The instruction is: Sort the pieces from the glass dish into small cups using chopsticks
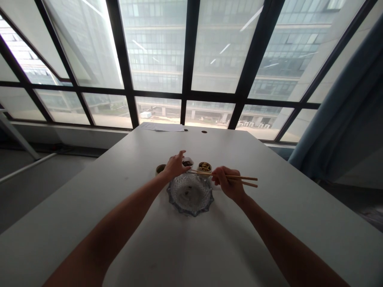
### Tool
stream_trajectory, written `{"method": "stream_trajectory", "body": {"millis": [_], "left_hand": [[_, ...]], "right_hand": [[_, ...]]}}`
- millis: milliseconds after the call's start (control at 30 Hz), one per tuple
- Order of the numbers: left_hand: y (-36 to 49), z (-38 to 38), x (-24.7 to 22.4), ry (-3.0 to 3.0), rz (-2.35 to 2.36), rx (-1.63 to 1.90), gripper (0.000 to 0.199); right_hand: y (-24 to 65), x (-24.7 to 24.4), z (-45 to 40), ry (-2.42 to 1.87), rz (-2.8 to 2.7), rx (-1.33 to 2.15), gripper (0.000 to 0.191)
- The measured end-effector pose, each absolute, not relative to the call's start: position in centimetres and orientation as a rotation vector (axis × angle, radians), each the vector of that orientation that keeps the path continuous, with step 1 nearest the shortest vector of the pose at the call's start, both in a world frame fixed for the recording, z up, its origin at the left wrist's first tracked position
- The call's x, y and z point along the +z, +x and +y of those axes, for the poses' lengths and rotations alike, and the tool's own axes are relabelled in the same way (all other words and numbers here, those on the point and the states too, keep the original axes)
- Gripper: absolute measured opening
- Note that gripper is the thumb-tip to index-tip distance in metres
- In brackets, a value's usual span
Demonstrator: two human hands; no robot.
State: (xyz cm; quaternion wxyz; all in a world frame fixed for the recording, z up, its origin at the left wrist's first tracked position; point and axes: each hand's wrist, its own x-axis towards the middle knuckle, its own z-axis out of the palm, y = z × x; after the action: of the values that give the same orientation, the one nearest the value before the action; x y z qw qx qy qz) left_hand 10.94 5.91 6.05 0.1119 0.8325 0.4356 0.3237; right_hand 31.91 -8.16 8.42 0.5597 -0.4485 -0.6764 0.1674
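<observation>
My right hand (229, 183) is closed around a pair of wooden chopsticks (247, 180). Their tips point left and lie close to my left thumb, above the far rim of a clear glass bowl (206, 205). My left hand (176, 164) curves about a small white cup (191, 160) of dark pieces, thumb on the near side and a finger on the far side. A few small dark bits (187, 193) lie in the glass bowl. Just right of the white cup is another cup (205, 166) with yellowish pieces. Behind my left wrist a third, dark-looking cup (160, 169) is partly hidden.
The white table (134, 223) reaches forward to a large window with black frames (189, 48). White papers (163, 127) lie at its far edge, beside two round holes. A blue curtain (335, 107) hangs at the right. A white metal frame (20, 135) stands at the left.
</observation>
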Motion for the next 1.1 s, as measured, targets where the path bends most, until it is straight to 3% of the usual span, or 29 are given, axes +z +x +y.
{"method": "stream_trajectory", "body": {"millis": [200,500,867,1100], "left_hand": [[10.6,6.0,6.2,2.436,1.333,0.855,0.071],[3.7,2.9,4.7,2.470,1.418,1.109,0.047],[1.2,1.9,0.0,2.183,1.469,1.222,0.069],[1.4,1.8,-0.2,2.180,1.464,1.229,0.069]], "right_hand": [[32.5,8.3,-9.4,-1.072,-1.859,0.521,0.056],[32.1,8.1,-10.3,-1.116,-1.917,0.447,0.057],[32.1,7.7,-11.5,-1.150,-1.868,0.256,0.052],[32.0,7.5,-11.5,-1.154,-1.897,0.219,0.052]]}}
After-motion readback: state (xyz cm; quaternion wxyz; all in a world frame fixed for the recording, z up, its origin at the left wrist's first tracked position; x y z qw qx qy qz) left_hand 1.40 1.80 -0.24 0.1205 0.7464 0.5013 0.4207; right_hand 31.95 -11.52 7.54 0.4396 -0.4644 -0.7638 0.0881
